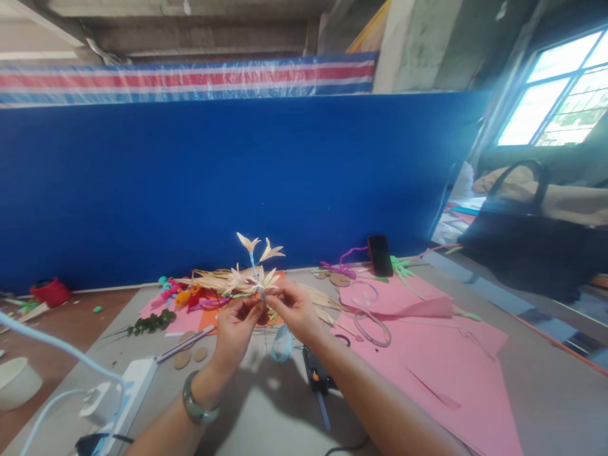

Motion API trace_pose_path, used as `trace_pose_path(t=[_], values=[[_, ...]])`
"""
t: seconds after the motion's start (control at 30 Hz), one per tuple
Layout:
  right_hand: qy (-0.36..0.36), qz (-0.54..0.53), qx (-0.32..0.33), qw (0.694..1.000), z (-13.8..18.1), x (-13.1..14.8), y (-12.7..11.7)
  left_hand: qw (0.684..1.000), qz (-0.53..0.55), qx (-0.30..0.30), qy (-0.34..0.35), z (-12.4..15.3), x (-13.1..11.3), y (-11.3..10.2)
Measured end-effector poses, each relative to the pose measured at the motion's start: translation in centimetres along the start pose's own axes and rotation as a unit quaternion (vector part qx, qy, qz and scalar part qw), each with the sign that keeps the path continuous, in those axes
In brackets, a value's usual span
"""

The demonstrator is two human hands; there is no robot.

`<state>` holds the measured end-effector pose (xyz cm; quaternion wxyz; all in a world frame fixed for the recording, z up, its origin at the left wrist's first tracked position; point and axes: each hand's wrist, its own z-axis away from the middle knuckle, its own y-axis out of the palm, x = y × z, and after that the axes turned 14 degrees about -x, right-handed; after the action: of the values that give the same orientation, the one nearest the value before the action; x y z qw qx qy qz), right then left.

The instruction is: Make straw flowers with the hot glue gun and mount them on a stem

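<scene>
Both my hands meet over the middle of the table around a spray of pale, straw-coloured craft flowers (261,278). Its upper stem (253,261) is wrapped in light blue. My left hand (237,326) pinches the stem low down, thumb against fingers, and a thin wire-like end shows beneath it. Just above, my right hand (292,310) is closed at the base of the blooms; its fingertips partly hide what they grip. A loop of light blue tape (282,344) hangs or lies below my right hand; I cannot tell whether it is joined to the stem.
Behind the hands lie dried husk strips (209,278). Under my right forearm is a black glue gun (316,370). Pink paper (441,373) spreads rightward, with a phone (380,255) against the blue partition (237,177). A white power strip (130,399) and wooden discs (182,359) are left.
</scene>
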<state>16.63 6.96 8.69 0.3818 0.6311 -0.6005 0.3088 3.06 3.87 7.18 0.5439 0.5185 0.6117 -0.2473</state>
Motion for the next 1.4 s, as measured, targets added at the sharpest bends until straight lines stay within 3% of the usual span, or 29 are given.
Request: trace_pose_path(t=[0.13,0.4,0.63,0.9,1.17,1.4], values=[[-0.04,0.018,0.004,0.999,-0.1,0.0,-0.2,1.0,0.012,-0.015,-0.005,0.0,0.2,0.1],[-0.054,0.032,0.021,0.998,-0.1,0.8,-0.3,0.999,0.015,-0.008,-0.029,0.1,0.1,-0.1],[-0.021,0.036,0.024,0.999,0.0,0.9,-0.1,1.0,0.023,-0.007,-0.018,-0.1,0.2,0.0],[0.028,0.026,0.006,0.999,0.0,1.1,0.0,0.998,0.04,0.016,-0.052,0.5,1.0,0.2],[0.082,-0.021,-0.012,0.996,-0.1,1.4,-0.1,0.997,0.005,0.028,-0.065,0.3,0.1,0.2],[0.077,-0.041,-0.036,0.996,-0.1,1.5,0.0,0.998,0.007,0.035,-0.057,0.4,0.4,0.3]])
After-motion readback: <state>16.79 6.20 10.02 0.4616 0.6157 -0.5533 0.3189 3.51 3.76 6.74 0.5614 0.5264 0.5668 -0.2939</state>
